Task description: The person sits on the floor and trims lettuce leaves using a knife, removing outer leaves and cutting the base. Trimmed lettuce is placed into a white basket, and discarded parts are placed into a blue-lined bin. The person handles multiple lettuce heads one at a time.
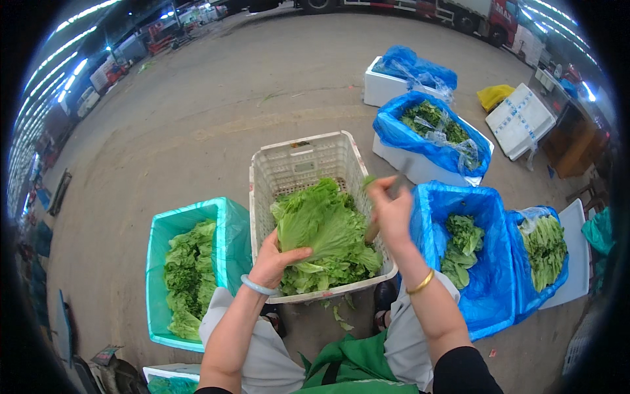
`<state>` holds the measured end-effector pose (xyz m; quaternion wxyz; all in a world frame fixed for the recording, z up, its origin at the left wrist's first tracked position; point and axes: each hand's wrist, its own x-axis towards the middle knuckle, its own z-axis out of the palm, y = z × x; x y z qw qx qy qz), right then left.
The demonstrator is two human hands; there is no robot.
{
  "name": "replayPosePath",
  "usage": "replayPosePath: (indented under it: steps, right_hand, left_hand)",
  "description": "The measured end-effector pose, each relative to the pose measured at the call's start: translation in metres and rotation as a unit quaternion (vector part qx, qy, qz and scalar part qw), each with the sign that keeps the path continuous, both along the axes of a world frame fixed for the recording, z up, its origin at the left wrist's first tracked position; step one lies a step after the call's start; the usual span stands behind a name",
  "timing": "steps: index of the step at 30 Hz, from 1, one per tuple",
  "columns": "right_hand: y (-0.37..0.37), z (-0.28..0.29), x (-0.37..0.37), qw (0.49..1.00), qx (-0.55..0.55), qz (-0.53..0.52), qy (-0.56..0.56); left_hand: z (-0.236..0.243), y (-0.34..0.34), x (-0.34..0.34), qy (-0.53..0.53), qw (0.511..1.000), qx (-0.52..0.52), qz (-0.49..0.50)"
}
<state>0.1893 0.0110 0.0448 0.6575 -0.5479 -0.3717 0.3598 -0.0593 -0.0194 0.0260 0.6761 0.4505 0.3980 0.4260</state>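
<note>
Left hand [270, 264] is gripping lettuce [321, 226] over the white crate [338, 155].
Right hand [392, 210] is clenching a blurred knife-like tool [401, 177]; swinging it too close could be cutting the other hand.

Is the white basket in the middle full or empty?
Partly full: the white basket has leafy greens heaped toward its near end, but bare bottom shows at the far end.

Only some white letters [504, 11] on the red truck [500, 27] are legible; whatever's on the crate's [333, 156] far-edge panel [304, 167] is too tiny tbh.
</note>
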Motion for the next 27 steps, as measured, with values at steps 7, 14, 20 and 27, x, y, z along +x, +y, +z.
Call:
replayPosePath:
  steps: [7, 14, 20, 27]
  right_hand:
    - [0.012, -0.02, 0.028, 0.937, -0.178, 0.261, -0.148]
    - [-0.005, 0.007, 0.007, 0.946, -0.069, 0.314, 0.035]
    - [0.02, -0.005, 0.041, 0.992, 0.019, 0.079, 0.094]
    - [-0.026, 0.022, -0.013, 0.948, -0.056, 0.31, 0.054]
  left_hand:
    - [-0.004, -0.001, 0.001, 0.062, 0.995, 0.078, 0.016]
    - [-0.015, -0.005, 0.003, 0.354, 0.881, 0.311, 0.049]
    - [-0.007, -0.01, 0.009, 0.348, 0.873, 0.336, 0.053]
    - [-0.014, -0.006, 0.008, 0.142, 0.978, 0.148, 0.041]
